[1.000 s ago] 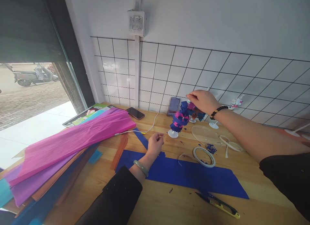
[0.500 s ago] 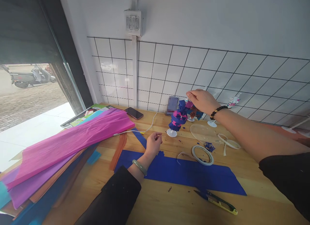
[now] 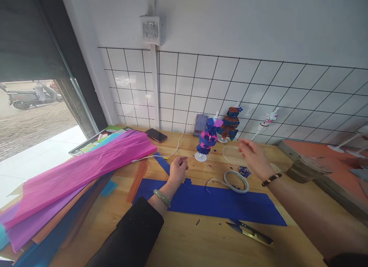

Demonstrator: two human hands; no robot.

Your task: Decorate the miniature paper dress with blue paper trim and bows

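Note:
My left hand (image 3: 178, 169) hovers over the back edge of a long blue crepe paper strip (image 3: 224, 205), its fingers curled in a pinch; whatever they hold is too small to make out. A small blue cut paper flower (image 3: 187, 181) lies just below it. My right hand (image 3: 255, 159), smeared by motion, is above the table beside a clear plastic disc (image 3: 230, 154). Between the hands stands a small figure dressed in blue and pink paper (image 3: 207, 138) on a white round base, touched by neither. In front lie a tape roll (image 3: 236, 181) and thread snips (image 3: 251, 232).
Pink and purple crepe sheets (image 3: 86, 163) cover the left side. A phone (image 3: 156, 135) and a white cable (image 3: 175, 150) lie at the back. A brown-dressed figure (image 3: 230, 123), a white stand (image 3: 266, 121) and a cup (image 3: 307, 169) stand on the right.
My right hand has left the top of the blue and pink figure and moved right and down. My left hand stays pinched at nearly the same place. The view has shifted slightly right.

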